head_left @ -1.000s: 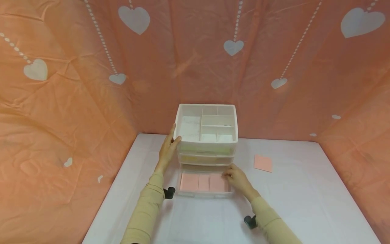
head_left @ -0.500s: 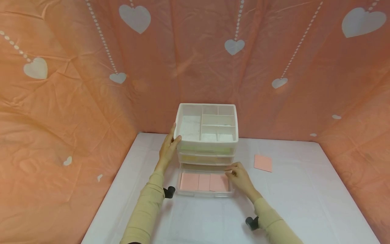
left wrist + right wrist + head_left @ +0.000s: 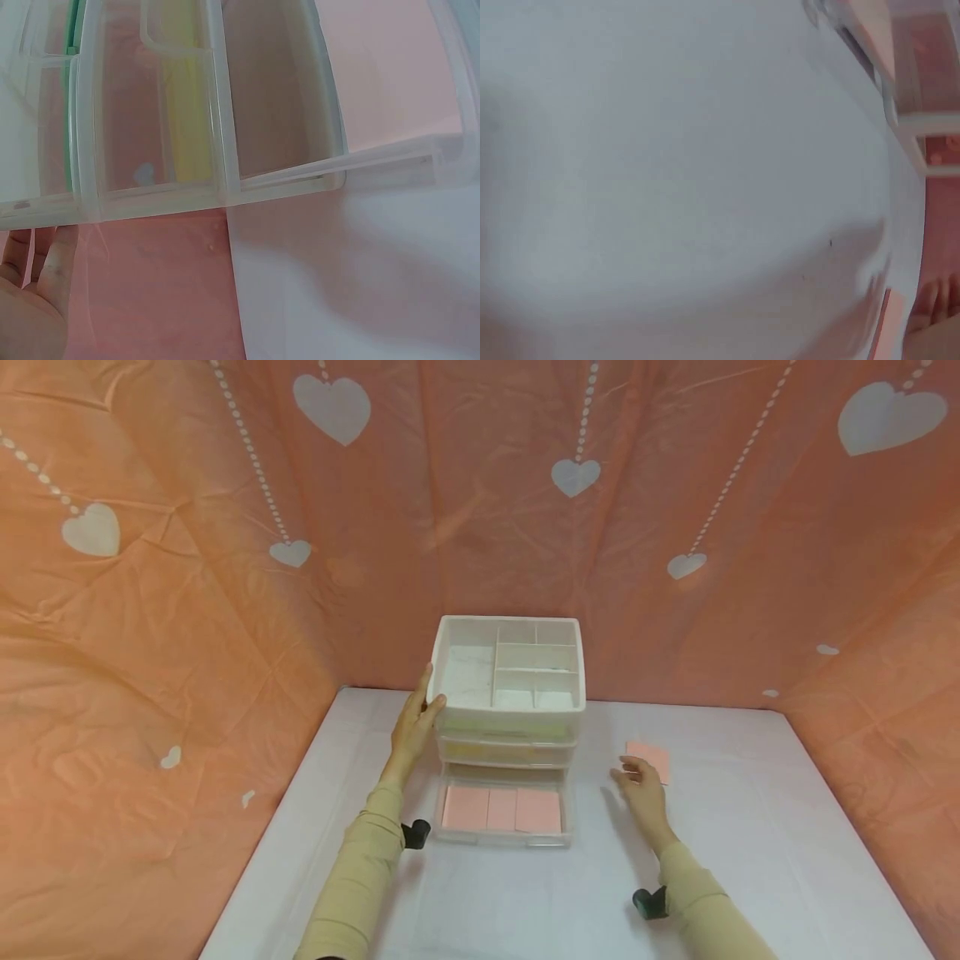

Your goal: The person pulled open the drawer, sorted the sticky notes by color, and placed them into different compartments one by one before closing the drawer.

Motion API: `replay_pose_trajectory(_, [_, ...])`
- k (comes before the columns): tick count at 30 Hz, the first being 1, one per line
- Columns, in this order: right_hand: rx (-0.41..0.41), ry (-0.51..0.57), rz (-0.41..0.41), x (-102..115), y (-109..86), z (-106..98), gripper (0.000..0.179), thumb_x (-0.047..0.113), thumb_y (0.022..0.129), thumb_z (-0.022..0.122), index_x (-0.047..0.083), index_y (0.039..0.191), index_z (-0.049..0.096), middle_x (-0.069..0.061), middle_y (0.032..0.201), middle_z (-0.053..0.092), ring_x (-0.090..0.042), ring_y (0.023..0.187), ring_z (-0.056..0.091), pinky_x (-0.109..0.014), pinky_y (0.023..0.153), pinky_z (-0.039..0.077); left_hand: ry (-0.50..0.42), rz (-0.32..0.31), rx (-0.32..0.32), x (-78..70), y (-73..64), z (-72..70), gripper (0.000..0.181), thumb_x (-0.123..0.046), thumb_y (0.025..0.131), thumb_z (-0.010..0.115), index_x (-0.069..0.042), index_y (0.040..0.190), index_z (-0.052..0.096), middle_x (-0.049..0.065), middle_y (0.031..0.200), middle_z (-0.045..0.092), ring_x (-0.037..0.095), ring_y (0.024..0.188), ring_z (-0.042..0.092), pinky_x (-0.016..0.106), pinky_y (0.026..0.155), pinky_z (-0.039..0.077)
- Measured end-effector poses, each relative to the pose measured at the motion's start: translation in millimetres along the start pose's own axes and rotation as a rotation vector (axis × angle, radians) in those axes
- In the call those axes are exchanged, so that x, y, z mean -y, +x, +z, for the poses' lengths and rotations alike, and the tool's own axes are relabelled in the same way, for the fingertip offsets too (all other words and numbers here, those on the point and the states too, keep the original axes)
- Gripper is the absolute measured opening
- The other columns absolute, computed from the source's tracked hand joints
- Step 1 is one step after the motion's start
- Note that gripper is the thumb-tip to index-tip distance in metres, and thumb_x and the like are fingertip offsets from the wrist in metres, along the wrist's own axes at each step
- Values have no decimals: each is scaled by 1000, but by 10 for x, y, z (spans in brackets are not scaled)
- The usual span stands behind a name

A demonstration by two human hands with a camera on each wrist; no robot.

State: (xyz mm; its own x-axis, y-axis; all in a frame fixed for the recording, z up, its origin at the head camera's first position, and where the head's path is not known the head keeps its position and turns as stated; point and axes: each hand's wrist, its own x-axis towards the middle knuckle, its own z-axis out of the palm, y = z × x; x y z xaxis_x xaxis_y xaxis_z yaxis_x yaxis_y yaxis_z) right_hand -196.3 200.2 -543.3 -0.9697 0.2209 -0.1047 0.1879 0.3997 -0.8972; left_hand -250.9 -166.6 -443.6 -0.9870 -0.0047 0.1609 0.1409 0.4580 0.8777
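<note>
A white plastic drawer unit (image 3: 507, 727) stands at the back of the table, its bottom drawer (image 3: 502, 839) pulled out. Inside that drawer, pink paper pieces (image 3: 465, 808) lie side by side. My left hand (image 3: 410, 731) rests against the unit's left side, fingers extended along it and thumb at the front corner; part of it shows in the left wrist view. My right hand (image 3: 643, 797) hovers over the table right of the drawer, fingers loosely bent and holding nothing. Just beyond it lies a pink square of paper (image 3: 654, 758), partly hidden by the hand.
The unit's top tray (image 3: 468, 672) is divided into several compartments. Through the upper drawers, something green (image 3: 70, 142) and something yellow (image 3: 187, 112) show. White cloth covers the table (image 3: 510, 902). A pink curtain (image 3: 480, 527) with hearts hangs around the back and sides.
My right hand has left the pink pieces in the bottom drawer and moved right, toward the pink square on the table. The left hand has stayed on the unit's side.
</note>
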Motion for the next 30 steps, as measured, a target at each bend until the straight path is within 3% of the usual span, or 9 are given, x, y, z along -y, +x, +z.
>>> replay_pose_trajectory(4, [-127, 59, 123, -69, 37, -150, 55, 24, 93, 55, -3, 136, 36, -25, 132, 37, -36, 119, 38, -38, 92, 38, -1, 6, 0, -5, -11, -17, 59, -45, 95, 42, -42, 147, 15, 10, 140, 40, 27, 104, 45, 50, 88, 34])
replay_pose_trajectory(8, [-210, 19, 202, -125, 62, -250, 61, 23, 91, 56, -10, 136, 32, -33, 131, 33, -46, 122, 28, -52, 100, 29, -12, -3, -4, 0, -25, -31, 59, -46, 94, 43, -46, 146, 15, 5, 150, 32, 28, 116, 44, 54, 94, 34])
replay_pose_trajectory(15, [-211, -68, 277, -163, 81, -332, 64, 27, 90, 54, -17, 132, 34, -39, 129, 33, -52, 124, 24, -57, 105, 22, -47, 34, -3, 11, -8, -16, 60, -43, 95, 46, -38, 148, 18, 4, 153, 27, 29, 132, 36, 56, 106, 27])
replay_pose_trajectory(21, [-228, -161, 320, -148, 91, -313, 60, 28, 87, 56, -16, 126, 42, -39, 124, 36, -52, 121, 26, -56, 102, 22, -41, 9, 5, 13, -21, 4, 59, -47, 94, 45, -45, 146, 17, 4, 152, 28, 30, 128, 39, 58, 103, 28])
replay_pose_trajectory(30, [-216, -170, 409, -85, 133, -294, 53, 24, 88, 50, -11, 127, 46, -35, 125, 38, -48, 119, 28, -55, 99, 24, -38, 36, -5, 24, -9, -9, 61, -44, 94, 46, -37, 148, 18, 2, 154, 26, 29, 137, 31, 57, 107, 25])
